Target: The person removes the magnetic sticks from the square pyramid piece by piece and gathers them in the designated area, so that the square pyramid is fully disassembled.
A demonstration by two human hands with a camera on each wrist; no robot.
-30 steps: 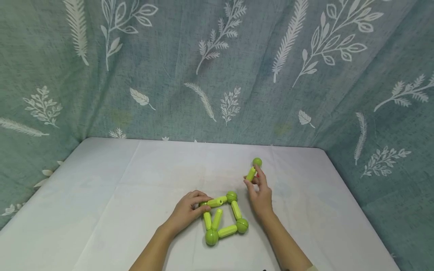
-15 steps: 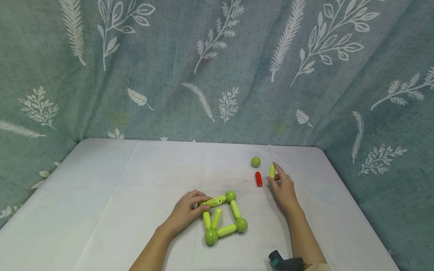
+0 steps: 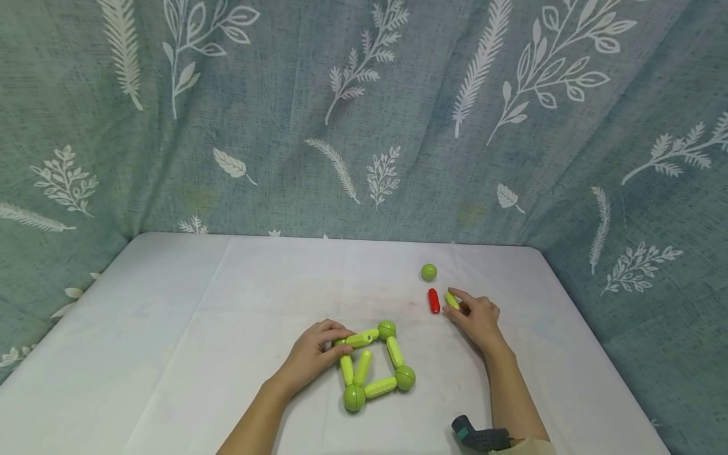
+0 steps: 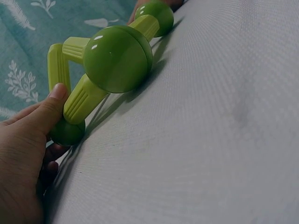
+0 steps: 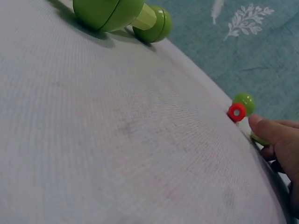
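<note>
Looking down from the head view, see the left grip curled on the far-left corner of a green ball-and-rod frame, laid on the white-covered bench. Can count all four balls only from here. Off to the right, find the right grip pinching a loose light-green rod between thumb and fingertip. Note a red rod just left of it, apart, and a loose green ball farther back.

Going to the left wrist view, see thumb set against a raised rod above the corner ball, fingers curled past that ball, mostly hidden from above. Can also make out here, far better than from the head, how steeply that rod leans up.

Turning to the right wrist view, meet the red rod nearly end-on, pale disc in its tip, overlapping the loose ball. Can glimpse only a sliver of light-green rod under the thumb; cannot tell about contact with the bench.
</note>
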